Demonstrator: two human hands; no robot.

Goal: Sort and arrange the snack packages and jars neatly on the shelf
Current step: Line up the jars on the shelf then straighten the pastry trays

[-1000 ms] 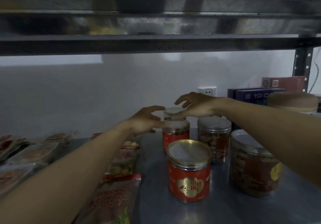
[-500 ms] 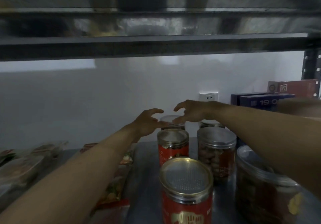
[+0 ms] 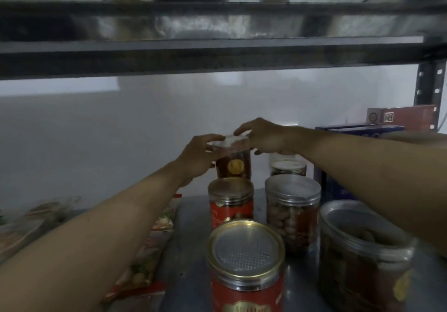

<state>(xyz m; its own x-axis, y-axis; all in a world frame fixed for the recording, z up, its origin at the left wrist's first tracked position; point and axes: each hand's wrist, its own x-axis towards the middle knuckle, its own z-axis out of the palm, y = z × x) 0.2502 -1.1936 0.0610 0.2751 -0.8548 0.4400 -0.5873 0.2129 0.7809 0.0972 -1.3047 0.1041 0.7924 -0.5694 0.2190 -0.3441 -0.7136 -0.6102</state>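
Both hands close on one dark jar point(image 3: 233, 165) at the back of the metal shelf point(image 3: 191, 244): the left hand point(image 3: 197, 159) wraps its side, the right hand point(image 3: 263, 138) pinches its clear lid point(image 3: 229, 143). Toward 6 o'clock stand a red-labelled jar point(image 3: 231, 202) and a gold-rimmed jar point(image 3: 245, 265); a nut jar point(image 3: 292, 211) sits at 4 o'clock. Snack packages point(image 3: 150, 251) lie at 8 o'clock, boxes point(image 3: 358, 132) at 3 o'clock.

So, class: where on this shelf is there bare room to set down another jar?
Bare metal shelf runs between the snack packets and the red-labelled jars. The right side is crowded: nut jars packed against the blue box. Both hands, left and right, occupy the back.
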